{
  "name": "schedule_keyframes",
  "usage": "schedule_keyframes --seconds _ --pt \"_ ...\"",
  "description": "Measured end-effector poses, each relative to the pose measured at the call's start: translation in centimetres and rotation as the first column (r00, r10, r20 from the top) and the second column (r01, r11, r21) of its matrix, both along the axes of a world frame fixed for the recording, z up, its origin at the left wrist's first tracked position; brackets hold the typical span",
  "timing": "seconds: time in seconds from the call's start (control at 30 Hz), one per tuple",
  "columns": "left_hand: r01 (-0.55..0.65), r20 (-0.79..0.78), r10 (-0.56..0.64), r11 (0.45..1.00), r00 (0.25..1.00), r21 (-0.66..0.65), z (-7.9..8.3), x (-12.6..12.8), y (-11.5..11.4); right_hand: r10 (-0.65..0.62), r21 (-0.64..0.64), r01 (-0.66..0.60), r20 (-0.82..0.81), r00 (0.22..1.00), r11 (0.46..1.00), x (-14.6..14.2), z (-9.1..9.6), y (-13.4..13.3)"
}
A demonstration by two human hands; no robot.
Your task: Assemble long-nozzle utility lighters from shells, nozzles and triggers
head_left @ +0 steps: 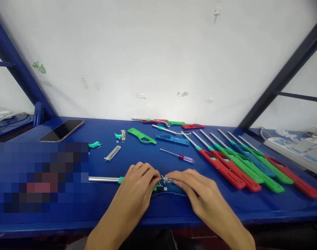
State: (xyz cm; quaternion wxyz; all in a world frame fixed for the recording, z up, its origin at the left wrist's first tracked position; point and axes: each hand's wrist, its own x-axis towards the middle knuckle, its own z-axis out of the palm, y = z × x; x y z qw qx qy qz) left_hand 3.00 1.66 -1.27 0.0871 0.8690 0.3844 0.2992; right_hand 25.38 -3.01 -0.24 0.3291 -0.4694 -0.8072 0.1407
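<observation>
An opened blue stick lighter [176, 189] lies on the blue table in front of me, its metal tube [103, 179] pointing left. My left hand [141, 182] is closed over the lighter's middle, beside the green collar. Its thumb and fingertips pinch together at a thin white wire. My right hand [200, 189] is closed at the handle end, with thumb and fingers around a clear fuel tank whose valve end [165, 178] shows at the fingertips. Green and black inner parts [159, 188] sit between the hands. My fingers hide much of the blue shell.
A screwdriver [183, 158], a clear tank [113, 153], green triggers [95, 144] and a green half shell [142, 135] lie beyond my hands. Several whole lighters [241, 165] line the right. A phone [61, 131] lies at left; a power strip [296, 152] at far right.
</observation>
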Motion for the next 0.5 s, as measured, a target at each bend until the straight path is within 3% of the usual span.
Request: schedule_keyframes --seconds 0.5 --pt "0.038 0.016 -0.038 0.999 0.999 0.014 0.13 0.06 -0.32 0.01 0.022 -0.008 -0.093 0.996 1.0 0.14 -0.48 0.18"
